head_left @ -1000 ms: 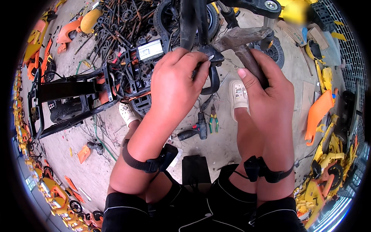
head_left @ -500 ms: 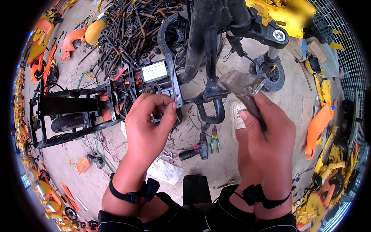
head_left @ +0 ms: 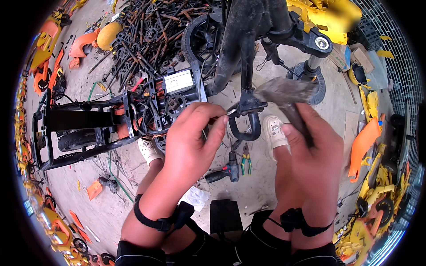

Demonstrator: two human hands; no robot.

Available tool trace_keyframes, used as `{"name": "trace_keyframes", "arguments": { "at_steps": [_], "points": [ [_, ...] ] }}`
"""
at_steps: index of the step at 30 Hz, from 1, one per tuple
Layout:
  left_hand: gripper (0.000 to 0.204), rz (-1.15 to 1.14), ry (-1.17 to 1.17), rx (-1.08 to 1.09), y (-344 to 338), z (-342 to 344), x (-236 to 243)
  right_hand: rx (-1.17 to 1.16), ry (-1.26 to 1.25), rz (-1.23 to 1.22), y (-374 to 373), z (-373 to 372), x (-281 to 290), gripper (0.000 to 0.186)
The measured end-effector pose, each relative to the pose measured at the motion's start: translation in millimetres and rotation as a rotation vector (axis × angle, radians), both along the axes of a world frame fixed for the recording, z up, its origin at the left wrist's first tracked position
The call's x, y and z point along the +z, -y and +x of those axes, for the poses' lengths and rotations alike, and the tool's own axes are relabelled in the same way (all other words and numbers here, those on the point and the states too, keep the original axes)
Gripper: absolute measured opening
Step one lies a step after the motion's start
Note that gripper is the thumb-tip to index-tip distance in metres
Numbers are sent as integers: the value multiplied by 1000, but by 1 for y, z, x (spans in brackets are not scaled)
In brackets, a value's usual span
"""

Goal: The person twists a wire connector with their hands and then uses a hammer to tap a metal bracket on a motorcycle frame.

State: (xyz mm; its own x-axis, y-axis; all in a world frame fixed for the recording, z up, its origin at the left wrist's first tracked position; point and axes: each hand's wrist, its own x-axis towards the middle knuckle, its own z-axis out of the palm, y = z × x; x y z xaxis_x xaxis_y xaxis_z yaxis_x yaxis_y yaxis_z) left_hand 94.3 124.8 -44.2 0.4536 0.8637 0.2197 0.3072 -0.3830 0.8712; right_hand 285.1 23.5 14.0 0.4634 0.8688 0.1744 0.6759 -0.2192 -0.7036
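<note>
My right hand [head_left: 313, 150] is wrapped around the handle of a worn grey hammer [head_left: 286, 91], its head raised beside the frame's lower bracket. My left hand [head_left: 193, 137] pinches a small metal piece [head_left: 231, 111] between thumb and fingers; its kind is too small to make out. The tip of that piece is close to the dark bracket [head_left: 251, 105] at the foot of a black tube. Both belong to a black vehicle frame [head_left: 242, 33], which has wiring, a silver box [head_left: 178, 82] and a U-shaped bar [head_left: 247, 133] below the bracket.
A cordless drill [head_left: 226, 169] and green-handled pliers [head_left: 246, 160] lie on the floor before me. Rusty rods and gears [head_left: 148, 35] are heaped at the far left, near a tire [head_left: 190, 44]. Yellow and orange panels [head_left: 364, 144] edge the right side. My shoes stand near the frame.
My left hand has moved right, from beside the silver box to the bracket. The hammer has tilted and shifted slightly right. The frame's upper tubes appear a little farther right.
</note>
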Motion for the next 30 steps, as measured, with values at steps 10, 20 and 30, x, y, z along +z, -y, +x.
{"name": "trace_keyframes", "arguments": {
  "at_steps": [10, 20, 30],
  "points": [
    [12, 44, -17, 98, 2, 44, -8, -39, -77, 104, 2, 6, -7, 39],
    [16, -698, 216, 64, -8, 47, -9, 2, -47, 108, 3, 2, -22, 39],
    [30, -954, 332, 74, -17, 45, -1, 65, 123, 107, -1, 1, -19, 39]
  ]
}}
